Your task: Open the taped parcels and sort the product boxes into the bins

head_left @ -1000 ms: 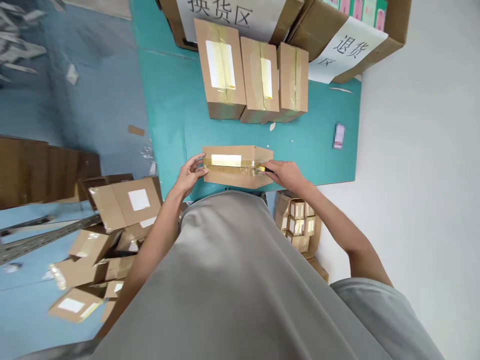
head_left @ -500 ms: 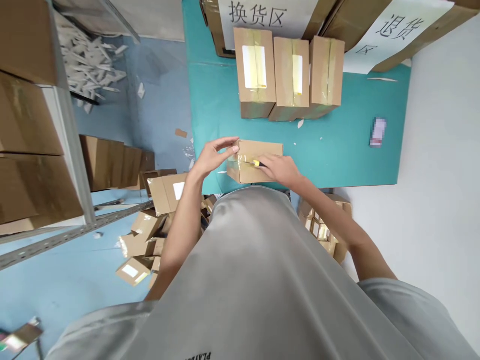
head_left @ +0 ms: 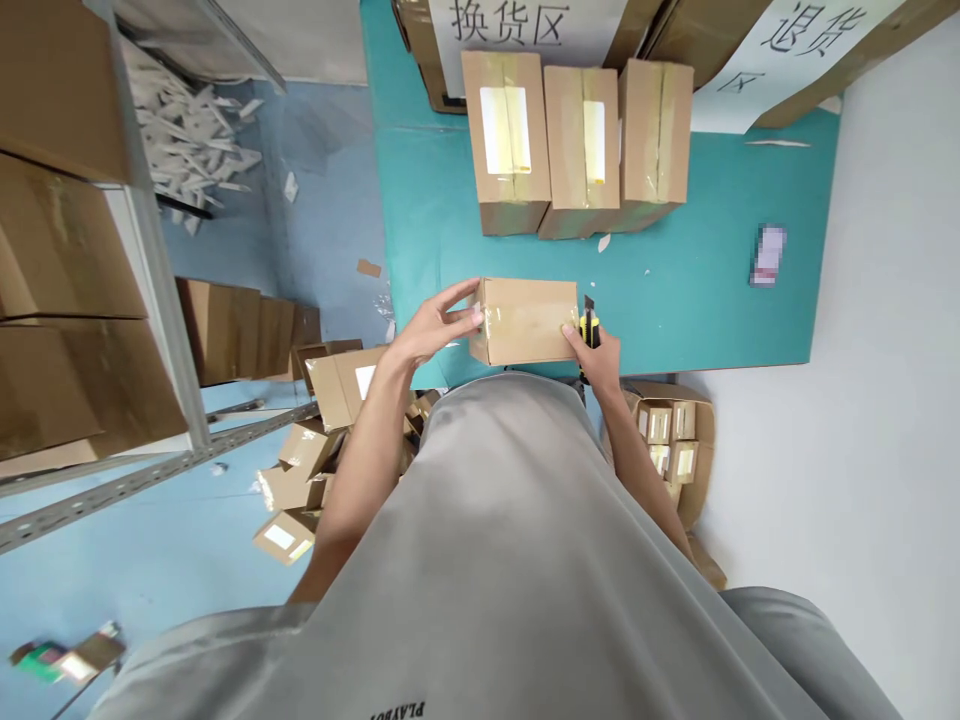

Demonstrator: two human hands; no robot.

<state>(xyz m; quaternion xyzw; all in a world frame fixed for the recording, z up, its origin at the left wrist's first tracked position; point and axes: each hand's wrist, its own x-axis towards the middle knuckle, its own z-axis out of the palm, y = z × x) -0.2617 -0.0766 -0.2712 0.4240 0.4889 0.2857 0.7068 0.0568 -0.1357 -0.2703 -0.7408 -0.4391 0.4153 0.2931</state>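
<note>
A small brown cardboard box [head_left: 529, 322] lies at the near edge of the teal table, with clear tape showing at its left end. My left hand [head_left: 435, 328] grips that left end, thumb on the upper face and fingers along the far corner. At the box's right end is my right hand [head_left: 602, 358], closed around a yellow and black box cutter [head_left: 589, 325] whose tip points away from me. The right thumb presses on the box's right edge; the other fingers are partly hidden.
Three taped cartons [head_left: 581, 150] stand in a row across the teal table [head_left: 697, 290], before larger boxes with paper signs [head_left: 525, 25]. A blurred phone-like object [head_left: 768, 255] lies at right. Cardboard boxes [head_left: 289, 535] litter the floor left; a shelf [head_left: 161, 300] holds more.
My right hand has moved right with the box cutter, from the top of the box to its right end. The box appears turned, with a different face up. My left hand stays at the left end.
</note>
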